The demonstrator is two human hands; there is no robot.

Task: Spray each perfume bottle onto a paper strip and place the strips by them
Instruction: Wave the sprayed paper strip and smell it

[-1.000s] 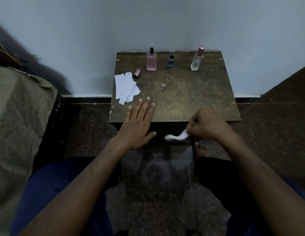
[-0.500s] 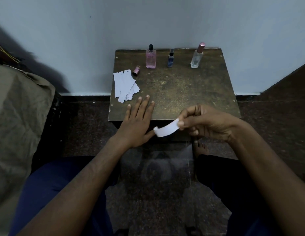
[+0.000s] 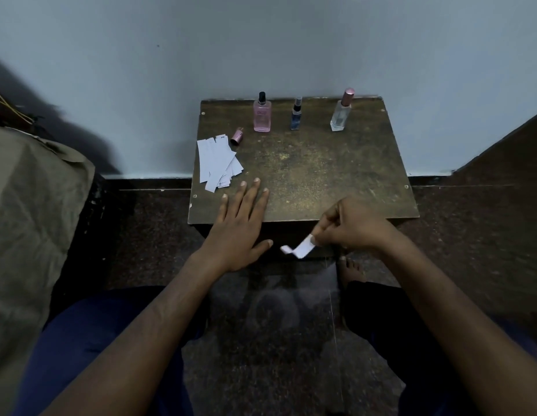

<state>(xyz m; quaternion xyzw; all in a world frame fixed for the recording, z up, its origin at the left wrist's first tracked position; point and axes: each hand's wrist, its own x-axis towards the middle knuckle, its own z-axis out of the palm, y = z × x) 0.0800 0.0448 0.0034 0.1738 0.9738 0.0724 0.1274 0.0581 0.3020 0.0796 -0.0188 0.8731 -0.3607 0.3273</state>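
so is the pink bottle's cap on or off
Off. The pink bottle shows its bare black nozzle, and a pink cap lies on its side beside it.

Worn brown table [image 3: 306,175], pale wall [image 3: 261,40], dark speckled floor [image 3: 276,355], olive cloth [image 3: 30,220]

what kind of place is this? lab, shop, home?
Probably a home room, not a lab: a small worn wooden table against a plain painted wall, a speckled stone floor, and draped cloth at the left.
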